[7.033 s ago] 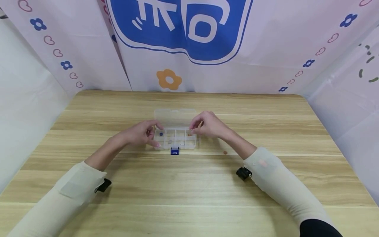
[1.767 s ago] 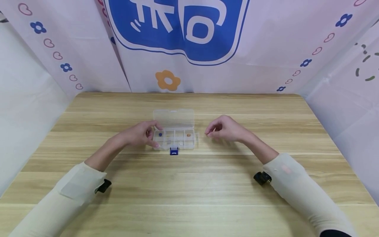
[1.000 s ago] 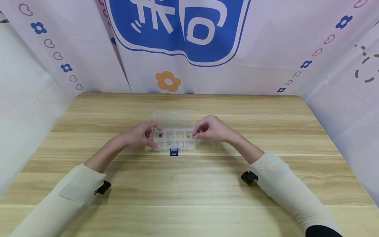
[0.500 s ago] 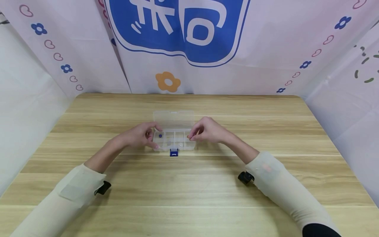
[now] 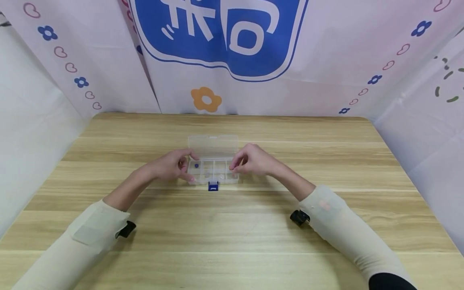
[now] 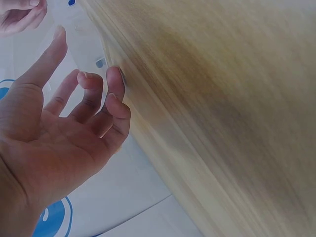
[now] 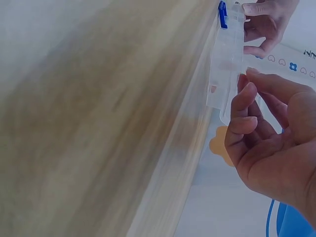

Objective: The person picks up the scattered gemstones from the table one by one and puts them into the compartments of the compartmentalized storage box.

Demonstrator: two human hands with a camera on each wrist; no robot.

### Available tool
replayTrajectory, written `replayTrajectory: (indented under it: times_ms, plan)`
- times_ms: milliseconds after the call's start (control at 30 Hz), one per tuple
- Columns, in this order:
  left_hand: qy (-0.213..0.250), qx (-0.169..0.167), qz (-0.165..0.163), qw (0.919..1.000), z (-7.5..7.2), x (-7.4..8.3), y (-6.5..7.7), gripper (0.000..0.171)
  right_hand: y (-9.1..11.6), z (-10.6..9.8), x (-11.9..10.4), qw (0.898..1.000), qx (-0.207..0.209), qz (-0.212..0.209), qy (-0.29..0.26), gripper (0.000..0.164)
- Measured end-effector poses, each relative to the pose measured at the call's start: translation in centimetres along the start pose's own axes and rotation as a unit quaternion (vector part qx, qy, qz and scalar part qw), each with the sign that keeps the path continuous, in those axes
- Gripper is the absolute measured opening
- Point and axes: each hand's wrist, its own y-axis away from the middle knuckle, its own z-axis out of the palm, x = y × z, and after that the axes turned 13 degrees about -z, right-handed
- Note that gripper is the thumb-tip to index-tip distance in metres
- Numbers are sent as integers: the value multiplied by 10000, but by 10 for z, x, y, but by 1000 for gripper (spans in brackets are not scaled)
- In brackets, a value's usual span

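Observation:
A clear plastic compartment box (image 5: 219, 179) lies on the table with its see-through lid (image 5: 213, 146) raised at the back. My left hand (image 5: 168, 164) holds the box's left end, thumb at the front corner and index finger at the back. My right hand (image 5: 253, 160) is over the back right compartment, thumb and index fingertips together pinching a small orange bead that the fingers mostly hide. Through the box wall in the right wrist view, an orange bead (image 7: 213, 89) shows low inside. A dark blue bead (image 5: 196, 165) sits in the back left compartment.
A blue latch (image 5: 213, 186) hangs at the box's front. Pale small pieces lie in front compartments. The wood-grain table (image 5: 232, 233) stretches around the box, and a printed white cloth (image 5: 290, 94) stands behind it. Each forearm wears a pale sleeve with a black camera.
An orange bead on the table at the right was gone by about two seconds ago. The right hand then moved left from beside the box to over its back right compartment. The left hand stayed.

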Motion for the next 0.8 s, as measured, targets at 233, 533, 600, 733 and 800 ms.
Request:
replayTrajectory:
  times_ms: [233,533,600,733,800]
  plan:
    - [-54,-12,24,10000,0,0,-1,58,6,-4,-1,9999,114,44,68,8]
    - [-330,114,-93,9993,1,-1,-3,57,32,-20,3,9988,395,245,136,7]
    - [-382,130,-81,9992,1,-1,-2,57,40,-24,7,9984,474,277,124,7]
    - [-441,158,-19,9989,0,-3,0,58,55,-32,14,9972,643,359,152,8]
    - [-453,171,1,9988,0,-4,1,59,62,-35,17,9966,707,383,179,9]
